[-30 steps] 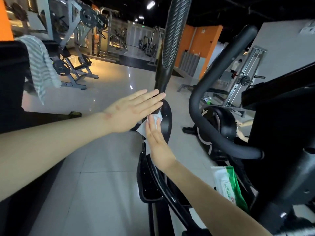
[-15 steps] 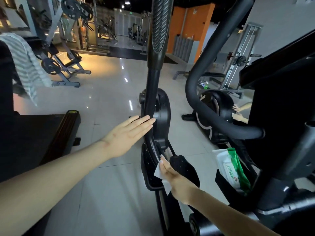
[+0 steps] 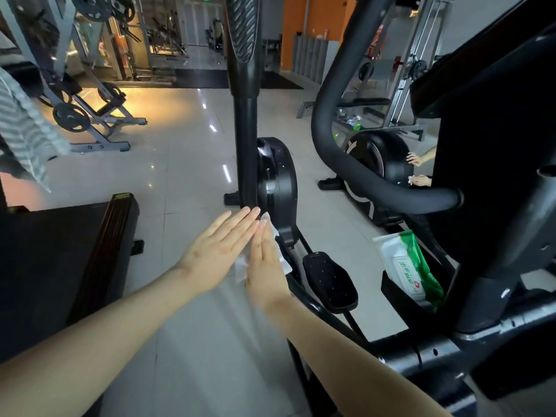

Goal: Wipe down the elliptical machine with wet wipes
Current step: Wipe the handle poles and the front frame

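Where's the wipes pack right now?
The wipes pack sits on the right of the head view, in a black holder on the elliptical's frame, right of the pedal.

A glossy pale tiled floor (image 3: 186, 164) is seen; beyond it an orange wall (image 3: 293, 28) stands; left of the wall, weight racks (image 3: 87, 94) are lit warmly.

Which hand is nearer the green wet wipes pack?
Right. The right hand, pressing a wipe, is nearer the wet wipes pack; the left hand lies beyond it, farther away.
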